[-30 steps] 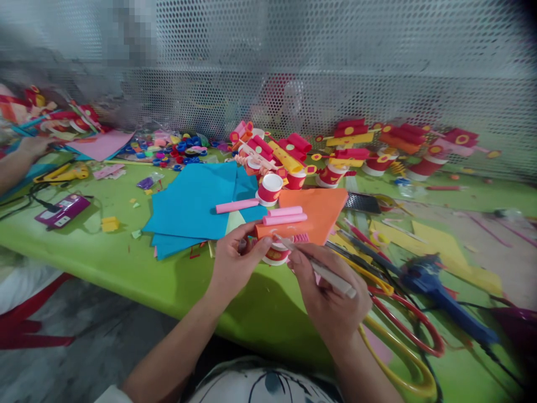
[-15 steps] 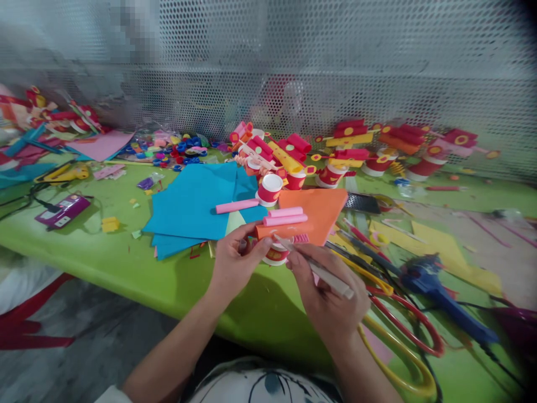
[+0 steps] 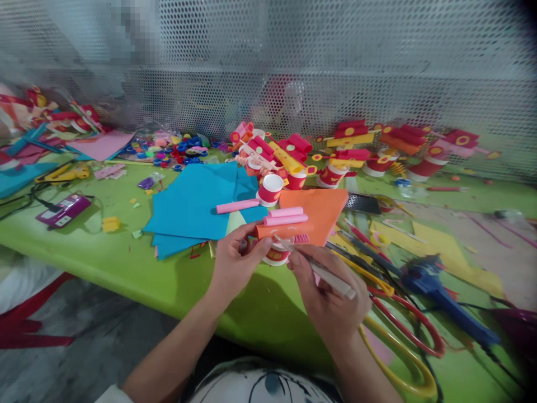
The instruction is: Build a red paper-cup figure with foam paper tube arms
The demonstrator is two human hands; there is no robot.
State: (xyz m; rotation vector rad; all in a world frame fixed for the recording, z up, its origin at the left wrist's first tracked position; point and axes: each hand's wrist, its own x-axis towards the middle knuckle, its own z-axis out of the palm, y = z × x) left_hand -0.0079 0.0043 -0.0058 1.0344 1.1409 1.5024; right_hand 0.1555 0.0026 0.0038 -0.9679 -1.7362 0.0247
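Observation:
My left hand (image 3: 235,258) is closed on the left end of an orange paper roll (image 3: 283,230), thumb in front. Two pink paper rolls (image 3: 286,216) lie on top of the orange one. Beneath it stands a red and white paper cup (image 3: 277,256), partly hidden by my fingers, with a pink zigzag strip (image 3: 301,238) at its right. My right hand (image 3: 331,285) grips a slim, pale grey tool (image 3: 325,272) that tapers to a point. Its tip is at the front of the orange roll, close to my left thumb; whether it touches is unclear.
Blue sheets (image 3: 193,204) carry a loose pink roll (image 3: 238,206); another red cup (image 3: 270,190) stands beside it. Finished-looking cup models (image 3: 335,168) line the back by the mesh wall. At right lie large-handled scissors (image 3: 403,330) and a blue glue gun (image 3: 444,296) with cables.
The right hand and its tool have shifted very slightly to the right. Everything else looks the same.

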